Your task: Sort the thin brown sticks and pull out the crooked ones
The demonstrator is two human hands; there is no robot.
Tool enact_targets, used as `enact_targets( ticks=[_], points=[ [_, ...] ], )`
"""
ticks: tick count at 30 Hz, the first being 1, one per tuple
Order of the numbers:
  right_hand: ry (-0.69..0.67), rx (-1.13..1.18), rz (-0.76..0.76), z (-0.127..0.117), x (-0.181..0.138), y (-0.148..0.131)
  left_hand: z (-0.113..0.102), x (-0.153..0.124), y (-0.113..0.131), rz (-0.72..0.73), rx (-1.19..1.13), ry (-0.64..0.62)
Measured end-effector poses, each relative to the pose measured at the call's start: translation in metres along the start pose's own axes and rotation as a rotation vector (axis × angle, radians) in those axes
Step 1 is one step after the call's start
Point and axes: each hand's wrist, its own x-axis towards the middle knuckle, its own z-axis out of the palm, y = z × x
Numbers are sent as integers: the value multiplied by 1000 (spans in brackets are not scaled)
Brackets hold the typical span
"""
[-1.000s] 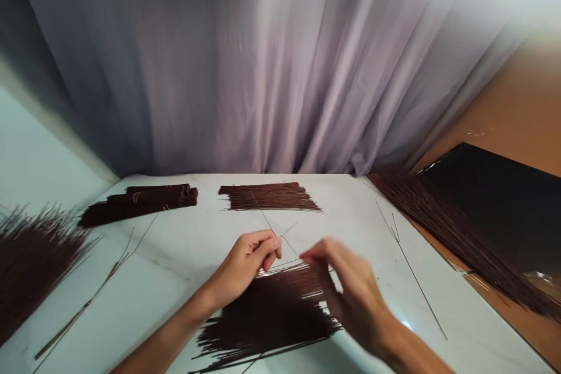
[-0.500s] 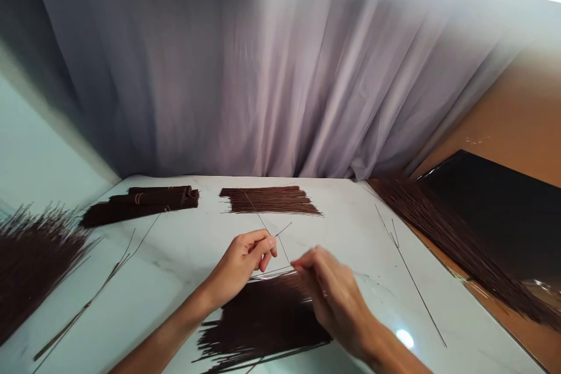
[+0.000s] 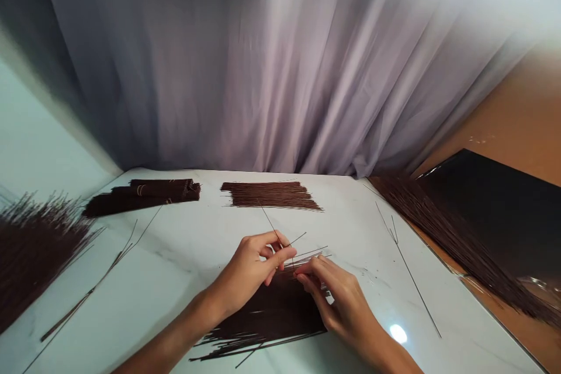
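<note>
My left hand (image 3: pixel 252 266) pinches thin dark brown wires between thumb and fingertips. One wire (image 3: pixel 268 217) slants up and away from the pinch; a shorter wire (image 3: pixel 300 238) crosses it and points right. Close by on the right, my right hand (image 3: pixel 339 295) is closed, its thumb and forefinger pressed on the lower end of the long wire. Both hands are above a dense pile of brown wires (image 3: pixel 272 315) on the white table (image 3: pixel 166 310). The forearms and fingers hide part of that pile.
Tied brown bundles (image 3: pixel 149 191) and a flat row of wires (image 3: pixel 272 195) lie at the back, before a grey curtain (image 3: pixel 245 70). A thick bundle (image 3: pixel 39 263) and joined wires (image 3: pixel 105 272) lie left. Rightward are a branched wire (image 3: pixel 416 283) and long wires (image 3: pixel 460 257) beside a black sheet (image 3: pixel 504 216).
My left hand has shifted slightly right, and the crossed wires have moved with it. The right hand's fingertips have come closer to the left fingertips.
</note>
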Motion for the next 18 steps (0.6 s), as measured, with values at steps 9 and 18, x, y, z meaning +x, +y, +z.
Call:
enact_targets(
  ticks=[9, 18],
  points=[
    [-50, 97, 188, -31, 6, 12, -5, 5, -2, -94, -246, 4],
    [7, -357, -41, -57, 26, 33, -4, 4, -20, -147, -139, -97]
  ],
)
